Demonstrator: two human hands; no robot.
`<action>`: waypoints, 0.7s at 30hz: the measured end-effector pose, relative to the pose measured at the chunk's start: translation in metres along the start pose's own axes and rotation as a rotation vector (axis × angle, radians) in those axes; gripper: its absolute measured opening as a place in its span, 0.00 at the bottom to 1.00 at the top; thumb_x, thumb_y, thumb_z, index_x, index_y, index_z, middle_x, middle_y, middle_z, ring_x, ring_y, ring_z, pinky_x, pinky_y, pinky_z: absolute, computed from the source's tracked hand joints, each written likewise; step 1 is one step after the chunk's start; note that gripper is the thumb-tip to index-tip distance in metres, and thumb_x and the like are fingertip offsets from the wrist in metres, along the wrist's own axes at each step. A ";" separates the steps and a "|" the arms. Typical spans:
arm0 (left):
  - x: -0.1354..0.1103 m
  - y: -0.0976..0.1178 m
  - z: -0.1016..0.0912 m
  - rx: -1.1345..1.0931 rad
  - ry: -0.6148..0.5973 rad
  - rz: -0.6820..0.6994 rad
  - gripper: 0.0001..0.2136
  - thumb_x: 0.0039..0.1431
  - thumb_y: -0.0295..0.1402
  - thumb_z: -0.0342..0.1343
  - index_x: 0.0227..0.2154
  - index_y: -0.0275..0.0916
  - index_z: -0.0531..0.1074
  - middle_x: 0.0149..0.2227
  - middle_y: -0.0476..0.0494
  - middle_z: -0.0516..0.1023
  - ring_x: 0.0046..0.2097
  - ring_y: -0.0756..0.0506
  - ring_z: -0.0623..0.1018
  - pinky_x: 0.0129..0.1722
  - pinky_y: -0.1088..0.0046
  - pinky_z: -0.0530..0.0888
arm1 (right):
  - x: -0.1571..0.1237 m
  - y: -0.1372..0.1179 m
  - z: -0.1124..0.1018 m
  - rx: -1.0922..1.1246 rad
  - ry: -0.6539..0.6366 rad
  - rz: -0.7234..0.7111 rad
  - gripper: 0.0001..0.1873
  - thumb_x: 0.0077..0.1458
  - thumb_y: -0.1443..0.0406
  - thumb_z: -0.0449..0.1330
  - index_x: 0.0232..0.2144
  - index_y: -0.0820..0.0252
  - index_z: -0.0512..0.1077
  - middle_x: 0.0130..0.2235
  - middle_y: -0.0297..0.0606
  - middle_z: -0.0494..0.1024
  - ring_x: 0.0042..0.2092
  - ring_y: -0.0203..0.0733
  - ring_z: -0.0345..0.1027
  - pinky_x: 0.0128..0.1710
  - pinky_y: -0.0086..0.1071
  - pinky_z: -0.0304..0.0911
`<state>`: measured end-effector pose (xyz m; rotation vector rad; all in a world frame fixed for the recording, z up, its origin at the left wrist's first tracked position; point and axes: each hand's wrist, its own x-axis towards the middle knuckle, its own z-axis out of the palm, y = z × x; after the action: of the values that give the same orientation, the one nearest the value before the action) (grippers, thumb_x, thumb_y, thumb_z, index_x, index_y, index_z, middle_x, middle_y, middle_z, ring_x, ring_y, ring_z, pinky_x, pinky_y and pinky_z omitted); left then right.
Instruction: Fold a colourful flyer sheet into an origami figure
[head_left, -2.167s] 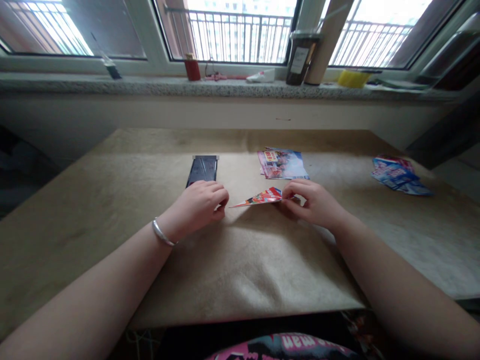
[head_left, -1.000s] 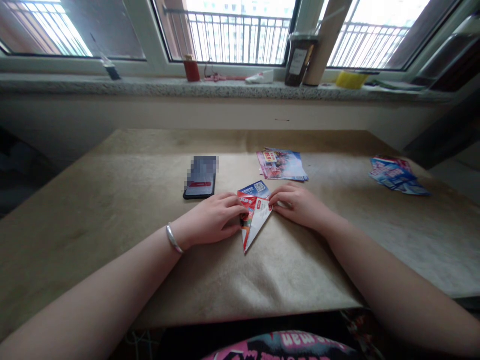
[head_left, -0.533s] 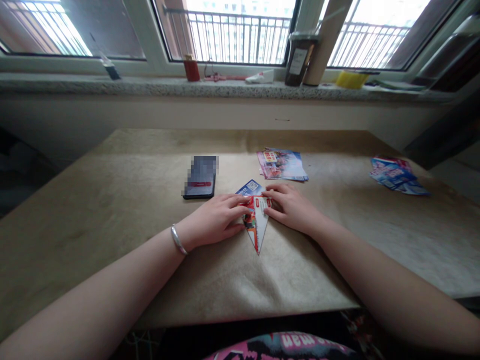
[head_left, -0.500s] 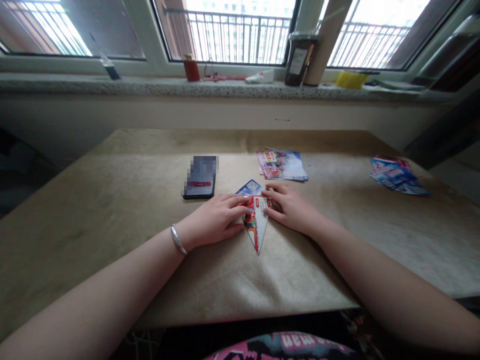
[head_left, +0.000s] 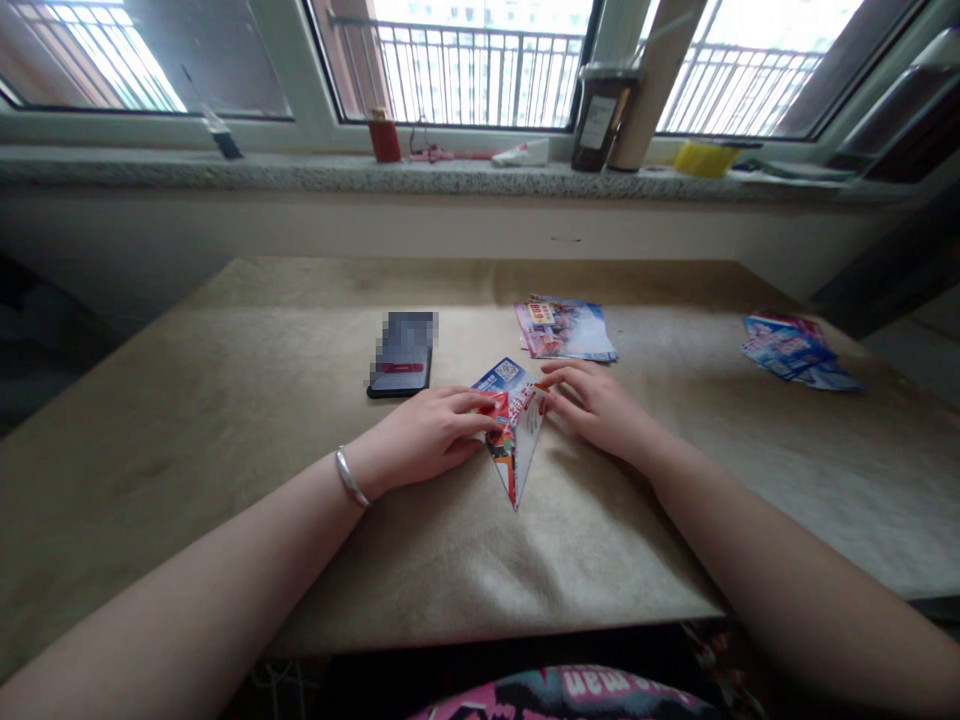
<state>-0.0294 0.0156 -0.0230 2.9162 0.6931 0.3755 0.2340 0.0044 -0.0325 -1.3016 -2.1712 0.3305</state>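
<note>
A printed paper flyer (head_left: 527, 430), folded to a kite shape with its sharp tip toward me, lies on the table. Its upper corner is blue with a QR code, its left flap is orange-red and its right flap mostly white. The fingers of my left hand (head_left: 431, 432) stretch flat over the left flap, pressing it down. At the right corner, the fingertips of my right hand (head_left: 598, 405) pinch the edge of the right flap, which looks slightly lifted. The exact grip of the right thumb is partly hidden.
A phone (head_left: 405, 355) lies left of the flyer. Behind it is a stack of printed flyers (head_left: 574, 330), and more folded papers (head_left: 799, 350) lie at the right. Bottles and small items stand on the stone windowsill (head_left: 300, 175). The table's front edge (head_left: 487, 635) is close to my body.
My right hand has shifted slightly right, drawing the right flap outward so red lettering now shows near the centre crease. My left hand stays on the left flap.
</note>
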 end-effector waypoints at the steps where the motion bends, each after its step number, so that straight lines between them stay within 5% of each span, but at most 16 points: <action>1: 0.000 0.000 0.000 0.002 0.002 -0.002 0.15 0.59 0.28 0.53 0.49 0.44 0.71 0.57 0.43 0.68 0.55 0.43 0.69 0.54 0.59 0.68 | 0.000 0.000 -0.002 0.009 0.003 0.005 0.11 0.60 0.61 0.52 0.37 0.59 0.73 0.50 0.46 0.73 0.52 0.45 0.65 0.55 0.44 0.59; 7: 0.000 0.001 -0.001 -0.004 0.014 0.003 0.14 0.59 0.27 0.52 0.48 0.43 0.71 0.57 0.43 0.68 0.55 0.43 0.69 0.54 0.58 0.68 | 0.001 -0.005 -0.013 0.026 -0.014 0.006 0.17 0.62 0.62 0.47 0.27 0.59 0.72 0.42 0.43 0.77 0.44 0.45 0.69 0.47 0.41 0.63; 14: 0.000 0.003 -0.002 0.031 0.007 -0.012 0.14 0.60 0.29 0.52 0.49 0.43 0.70 0.56 0.41 0.68 0.55 0.41 0.69 0.53 0.57 0.69 | -0.001 -0.003 -0.011 -0.004 -0.094 -0.032 0.07 0.54 0.64 0.58 0.26 0.58 0.72 0.39 0.39 0.77 0.43 0.44 0.69 0.46 0.39 0.64; 18: 0.001 0.005 -0.002 0.049 0.007 -0.024 0.14 0.60 0.29 0.52 0.49 0.44 0.70 0.56 0.41 0.69 0.54 0.42 0.70 0.52 0.57 0.68 | -0.002 -0.002 -0.009 0.014 -0.213 -0.130 0.05 0.52 0.64 0.60 0.33 0.57 0.75 0.44 0.41 0.75 0.48 0.43 0.67 0.51 0.38 0.62; 21: 0.001 0.006 -0.001 0.080 0.008 -0.053 0.14 0.62 0.32 0.51 0.50 0.44 0.69 0.56 0.41 0.69 0.53 0.42 0.70 0.53 0.58 0.68 | -0.003 -0.003 -0.009 -0.011 -0.242 -0.132 0.16 0.49 0.62 0.63 0.43 0.56 0.74 0.49 0.43 0.73 0.52 0.46 0.65 0.55 0.41 0.60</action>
<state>-0.0268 0.0108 -0.0205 2.9655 0.8035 0.3625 0.2383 -0.0001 -0.0250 -1.1676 -2.4501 0.4423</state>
